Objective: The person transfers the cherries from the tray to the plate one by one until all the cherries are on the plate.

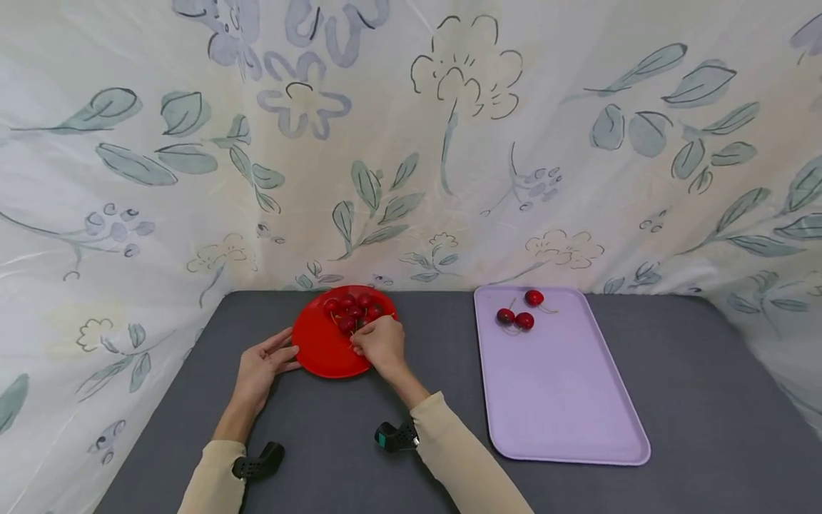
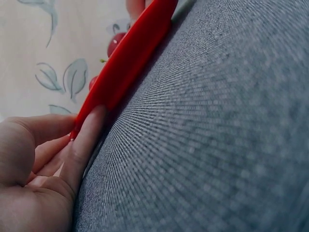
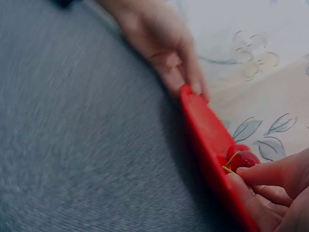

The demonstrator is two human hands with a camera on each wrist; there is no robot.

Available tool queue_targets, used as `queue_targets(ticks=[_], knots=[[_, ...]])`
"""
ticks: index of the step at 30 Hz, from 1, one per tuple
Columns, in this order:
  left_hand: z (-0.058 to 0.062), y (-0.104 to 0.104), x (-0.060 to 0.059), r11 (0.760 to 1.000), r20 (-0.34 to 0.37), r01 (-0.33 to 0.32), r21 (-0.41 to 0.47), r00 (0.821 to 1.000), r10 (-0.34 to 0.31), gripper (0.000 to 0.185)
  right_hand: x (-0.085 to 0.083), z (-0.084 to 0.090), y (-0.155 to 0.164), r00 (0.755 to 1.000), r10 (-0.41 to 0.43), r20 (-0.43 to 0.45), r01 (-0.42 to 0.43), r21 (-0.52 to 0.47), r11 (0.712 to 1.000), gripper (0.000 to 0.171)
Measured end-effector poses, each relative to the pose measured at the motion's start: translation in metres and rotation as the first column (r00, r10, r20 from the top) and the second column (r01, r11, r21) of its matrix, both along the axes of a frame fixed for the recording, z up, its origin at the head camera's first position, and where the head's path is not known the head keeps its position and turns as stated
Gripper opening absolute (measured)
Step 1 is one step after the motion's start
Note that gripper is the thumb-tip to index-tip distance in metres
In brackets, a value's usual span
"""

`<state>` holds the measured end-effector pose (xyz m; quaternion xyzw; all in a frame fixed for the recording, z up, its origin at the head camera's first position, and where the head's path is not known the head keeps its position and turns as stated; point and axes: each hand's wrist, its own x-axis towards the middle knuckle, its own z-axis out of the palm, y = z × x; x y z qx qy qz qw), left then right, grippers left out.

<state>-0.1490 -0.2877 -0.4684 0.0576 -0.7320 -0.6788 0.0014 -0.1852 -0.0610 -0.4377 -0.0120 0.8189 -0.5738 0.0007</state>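
Note:
A red plate (image 1: 321,346) lies on the grey tabletop with several red cherries (image 1: 352,309) heaped at its far side. My left hand (image 1: 287,355) rests at the plate's left rim (image 2: 130,58), its thumb (image 2: 87,137) lying straight along the edge. My right hand (image 1: 361,344) reaches over the plate's right side. In the right wrist view its fingertips (image 3: 263,175) pinch a stemmed cherry (image 3: 244,159) just inside the rim. To the right lies a lavender tray (image 1: 565,400) with three cherries (image 1: 516,314) near its far end.
A flowered cloth (image 1: 411,143) hangs as a backdrop behind and along both sides of the grey table (image 1: 693,400). Black wrist camera mounts (image 1: 394,435) sit on both forearms. The tray's near half is bare.

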Motion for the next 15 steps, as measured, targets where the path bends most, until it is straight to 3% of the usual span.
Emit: queue_targets(ticks=[7, 15], knots=[[-0.0019, 0.0013, -0.0008, 1.000, -0.012, -0.021, 0.006, 1.000, 0.021, 0.057, 0.0011, -0.0026, -0.0033, 0.992, -0.035, -0.121, 0.048, 0.108, 0.993, 0.016], [-0.0013, 0.0005, -0.0011, 1.000, -0.018, -0.020, 0.007, 1.000, 0.020, 0.059, 0.0022, -0.0023, -0.0031, 0.995, -0.037, -0.088, 0.044, 0.079, 0.996, 0.013]])
